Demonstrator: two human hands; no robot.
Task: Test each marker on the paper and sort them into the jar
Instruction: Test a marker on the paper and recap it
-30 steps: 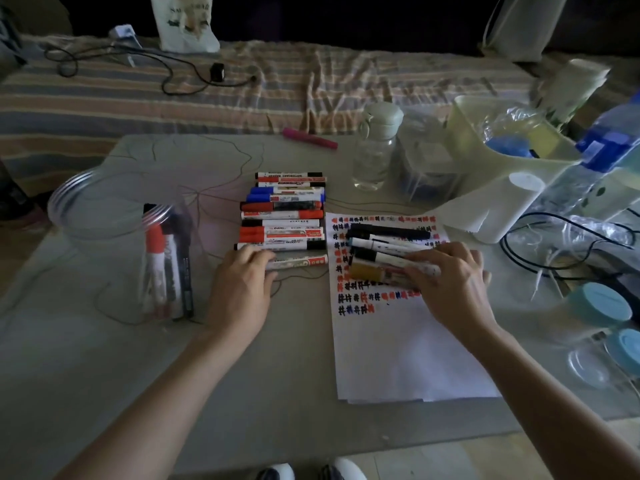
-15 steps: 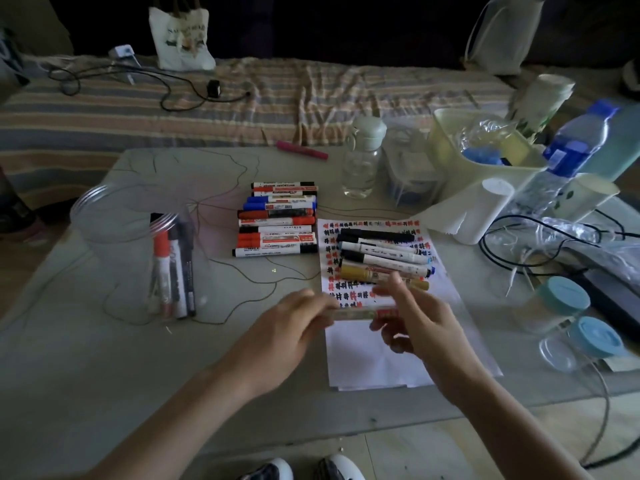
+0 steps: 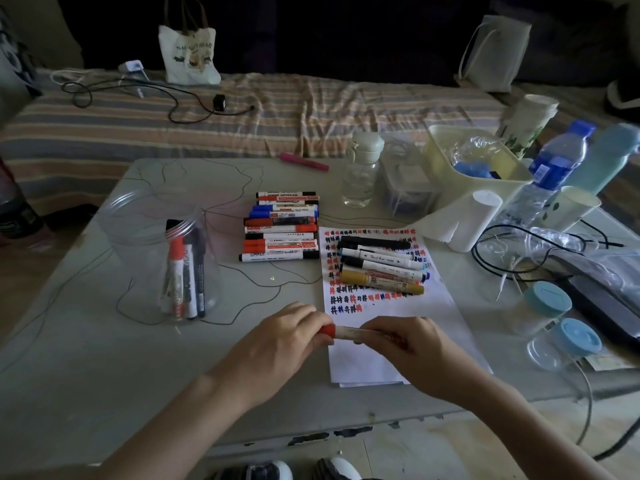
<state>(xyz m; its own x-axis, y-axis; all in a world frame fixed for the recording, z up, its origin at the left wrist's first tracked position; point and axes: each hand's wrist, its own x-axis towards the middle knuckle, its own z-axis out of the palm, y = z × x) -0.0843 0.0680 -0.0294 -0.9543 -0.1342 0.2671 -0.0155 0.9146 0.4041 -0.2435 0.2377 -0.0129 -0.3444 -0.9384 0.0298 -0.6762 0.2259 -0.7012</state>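
Bridging both hands (image 3: 280,341): red-capped marker (image 3: 344,332)

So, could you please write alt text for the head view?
Two hands, left hand and right hand, grip a red-capped white marker over white paper; a clear plastic jar holding three markers stands left.

Bare forearms (image 3: 180,420), black-and-white shoes (image 3: 273,471)

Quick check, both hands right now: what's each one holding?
Left hand: grips the red cap end of the marker.
Right hand: grips the same marker's barrel, above the paper.
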